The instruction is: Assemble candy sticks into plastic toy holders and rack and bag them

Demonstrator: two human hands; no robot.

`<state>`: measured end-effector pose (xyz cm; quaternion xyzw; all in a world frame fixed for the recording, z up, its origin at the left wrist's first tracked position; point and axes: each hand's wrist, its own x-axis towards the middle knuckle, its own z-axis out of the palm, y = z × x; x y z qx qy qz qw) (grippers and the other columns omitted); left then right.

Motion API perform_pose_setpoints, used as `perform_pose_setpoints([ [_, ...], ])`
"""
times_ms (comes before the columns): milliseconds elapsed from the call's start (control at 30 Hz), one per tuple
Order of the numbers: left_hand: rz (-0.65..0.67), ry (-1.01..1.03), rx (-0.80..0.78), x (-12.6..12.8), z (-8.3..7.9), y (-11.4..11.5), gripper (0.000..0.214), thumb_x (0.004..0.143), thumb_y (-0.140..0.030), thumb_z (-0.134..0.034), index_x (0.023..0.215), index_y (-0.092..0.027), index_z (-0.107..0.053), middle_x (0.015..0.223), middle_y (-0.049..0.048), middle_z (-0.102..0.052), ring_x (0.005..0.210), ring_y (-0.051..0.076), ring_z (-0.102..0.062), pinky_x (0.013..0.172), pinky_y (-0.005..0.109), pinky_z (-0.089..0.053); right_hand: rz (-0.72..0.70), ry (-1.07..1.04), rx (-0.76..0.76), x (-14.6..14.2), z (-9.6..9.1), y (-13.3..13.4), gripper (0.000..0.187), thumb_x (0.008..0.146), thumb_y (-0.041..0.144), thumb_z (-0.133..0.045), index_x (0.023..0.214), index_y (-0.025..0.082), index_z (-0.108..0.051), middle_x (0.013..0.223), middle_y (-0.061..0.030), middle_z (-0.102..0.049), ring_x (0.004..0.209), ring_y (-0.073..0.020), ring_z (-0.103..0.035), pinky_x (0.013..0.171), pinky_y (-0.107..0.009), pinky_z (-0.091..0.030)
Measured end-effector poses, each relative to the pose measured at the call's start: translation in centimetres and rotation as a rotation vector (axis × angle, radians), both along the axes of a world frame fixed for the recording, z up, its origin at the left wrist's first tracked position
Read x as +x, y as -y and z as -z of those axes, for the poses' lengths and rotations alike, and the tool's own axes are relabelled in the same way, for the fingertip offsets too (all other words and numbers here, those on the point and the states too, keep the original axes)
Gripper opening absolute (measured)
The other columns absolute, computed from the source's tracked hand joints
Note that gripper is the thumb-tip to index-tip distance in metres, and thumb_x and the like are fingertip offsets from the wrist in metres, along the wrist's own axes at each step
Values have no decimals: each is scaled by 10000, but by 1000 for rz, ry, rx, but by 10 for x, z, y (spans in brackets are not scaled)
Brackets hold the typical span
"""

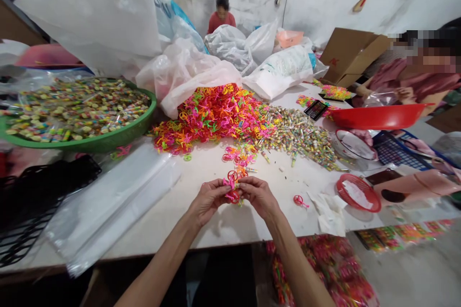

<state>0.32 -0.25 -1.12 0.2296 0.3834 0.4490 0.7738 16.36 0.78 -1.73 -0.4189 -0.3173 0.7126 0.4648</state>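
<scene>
The left hand [212,197] and the right hand [258,194] are gripping small pink and red plastic toys [229,183] between their fingertips, over the table [196,172], near the middle of its front edge. Which finger presses which piece, I cannot tell. Farther from this edge lies a big heap of toys [223,115], and a heap of small tubes [306,139] touches its right side. One loose toy [298,200] lies right of the right hand, near the front edge.
</scene>
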Motion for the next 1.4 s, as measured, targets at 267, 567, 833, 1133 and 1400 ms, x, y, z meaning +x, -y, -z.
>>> perform_pose_setpoints([
  [267, -53, 28, -26, 5, 4, 1, 221, 563, -200, -763, 715, -113, -628, 648, 18, -657, 568, 102, -593, 590, 235, -488, 13, -11, -39, 2, 3, 2, 170, 590, 224, -755, 711, 140, -671, 602, -16, -669, 481, -96, -585, 484, -200, -462],
  [567, 21, 13, 10, 4, 9, 4, 248, 564, -246, -761, 708, -102, -620, 635, 50, -668, 560, 126, -602, 591, 261, -481, -16, 5, -29, 2, 3, 7, 171, 593, 255, -757, 681, 144, -662, 564, -6, -654, 440, -82, -555, 476, -199, -446],
  [833, -178, -246, 72, 5, 23, 5, 271, 518, -275, -776, 638, -118, -590, 538, 13, -627, 487, 127, -572, 518, 256, -453, 125, 360, 151, -7, -1, 14, 154, 610, 282, -739, 658, 153, -671, 486, -3, -624, 454, -127, -562, 497, -248, -460],
  [1133, 68, 81, 18, -3, 12, -7, 216, 593, -249, -743, 719, -105, -642, 671, 58, -670, 588, 131, -602, 634, 276, -472, -21, 40, 47, -5, -1, -2, 164, 603, 293, -743, 669, 160, -673, 526, 1, -614, 446, -93, -524, 460, -214, -413],
  [1400, -140, -289, 79, 0, 24, 1, 268, 526, -306, -767, 639, -128, -602, 555, 17, -622, 506, 119, -554, 532, 244, -432, 94, 376, 165, -17, 3, 9, 126, 629, 289, -716, 660, 174, -675, 509, 7, -610, 462, -120, -540, 487, -246, -448],
])
